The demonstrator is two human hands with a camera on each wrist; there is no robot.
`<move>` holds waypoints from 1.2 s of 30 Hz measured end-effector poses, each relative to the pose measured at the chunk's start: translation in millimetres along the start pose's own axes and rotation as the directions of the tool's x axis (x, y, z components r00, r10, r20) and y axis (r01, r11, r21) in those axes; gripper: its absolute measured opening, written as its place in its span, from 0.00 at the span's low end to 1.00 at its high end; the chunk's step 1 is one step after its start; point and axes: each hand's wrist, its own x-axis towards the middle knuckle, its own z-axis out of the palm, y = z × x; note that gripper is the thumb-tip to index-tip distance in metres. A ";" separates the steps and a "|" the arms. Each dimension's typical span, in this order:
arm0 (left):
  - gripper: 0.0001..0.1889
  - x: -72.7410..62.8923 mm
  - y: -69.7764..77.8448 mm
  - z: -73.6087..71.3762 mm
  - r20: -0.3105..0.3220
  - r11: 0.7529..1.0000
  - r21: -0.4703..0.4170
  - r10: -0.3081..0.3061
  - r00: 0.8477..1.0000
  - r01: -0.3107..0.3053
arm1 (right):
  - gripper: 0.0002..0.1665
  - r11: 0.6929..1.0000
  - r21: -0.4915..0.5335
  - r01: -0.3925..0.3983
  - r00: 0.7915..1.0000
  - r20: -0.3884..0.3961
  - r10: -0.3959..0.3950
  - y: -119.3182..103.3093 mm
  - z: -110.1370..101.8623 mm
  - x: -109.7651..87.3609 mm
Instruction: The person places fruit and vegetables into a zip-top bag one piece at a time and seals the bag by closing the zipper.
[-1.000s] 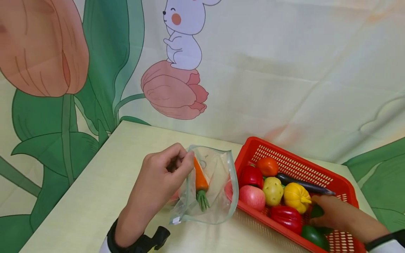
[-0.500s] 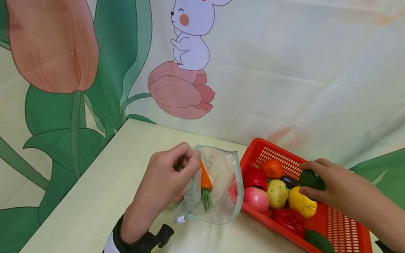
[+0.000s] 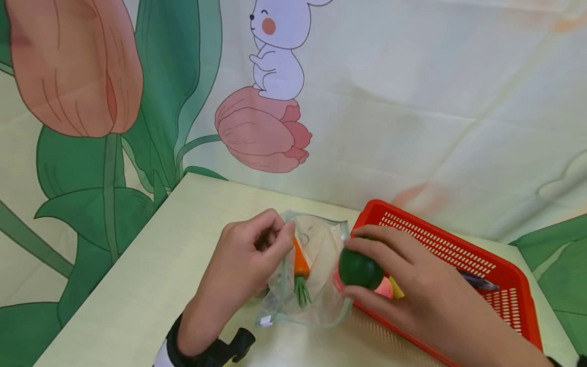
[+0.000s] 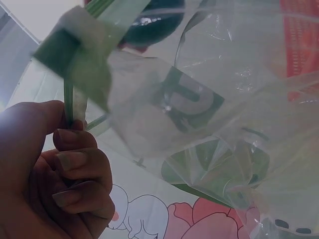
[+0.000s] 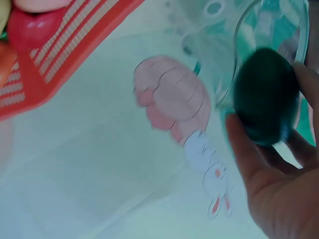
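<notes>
My left hand (image 3: 247, 255) pinches the left edge of a clear zip bag (image 3: 321, 244) between thumb and forefinger, the other fingers curled. In the left wrist view, that hand (image 4: 65, 164) grips the bag's green edge strip (image 4: 70, 99). An orange carrot (image 3: 300, 265) with green leaves shows at the bag, close by the left fingertips. My right hand (image 3: 412, 275) holds a dark green, egg-shaped avocado (image 3: 359, 270) between thumb and fingers, overlapping the bag's right side in the head view. From the right wrist, the avocado (image 5: 266, 97) appears right at the bag's curved open rim (image 5: 237, 50).
A red plastic basket (image 3: 518, 285) stands at the right, mostly hidden behind my right hand. An eggplant (image 3: 479, 281) and part of a pink apple (image 3: 384, 288) show in it. Behind the pale table (image 3: 197, 214) hangs a printed cloth (image 3: 390, 102) with tulips and a rabbit.
My right hand has lifted the avocado out of the red basket and brought it left to the bag. The left hand keeps its pinch on the bag's edge.
</notes>
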 end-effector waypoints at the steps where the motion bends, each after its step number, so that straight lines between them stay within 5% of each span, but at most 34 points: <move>1: 0.14 0.0 0.5 0.6 0.002 1.000 0.002 0.001 1.000 -0.001 | 0.35 0.999 0.018 0.032 0.999 -0.006 -0.032 -3.0 3.1 1.5; 5: 0.14 0.0 2.7 2.1 0.004 1.000 0.025 0.008 1.000 -0.008 | 0.33 0.989 0.083 0.120 0.990 0.058 -0.125 -5.7 20.3 6.4; 7: 0.14 0.0 3.2 2.4 0.003 0.999 0.033 0.013 1.000 -0.013 | 0.33 0.987 0.114 0.112 0.978 0.163 -0.129 -4.2 30.2 8.5; 11: 0.14 -1.0 4.3 3.4 0.006 0.999 0.031 0.023 1.000 -0.023 | 0.32 0.986 0.158 0.059 0.926 0.361 -0.113 -1.5 47.8 11.5; 16: 0.14 -3.1 5.3 3.1 -0.001 0.999 0.025 0.024 1.000 -0.024 | 0.32 0.989 0.144 -0.010 0.857 0.512 -0.066 1.3 59.0 10.3; 29: 0.15 -2.5 4.1 2.4 0.005 0.999 0.035 0.003 1.000 -0.004 | 0.30 1.000 0.013 0.000 0.797 0.604 -0.008 7.0 67.9 7.3; 36: 0.14 -1.5 1.9 0.7 0.010 0.999 0.044 0.004 1.000 -0.004 | 0.34 0.996 -0.004 -0.086 0.755 0.652 0.068 10.3 71.0 6.7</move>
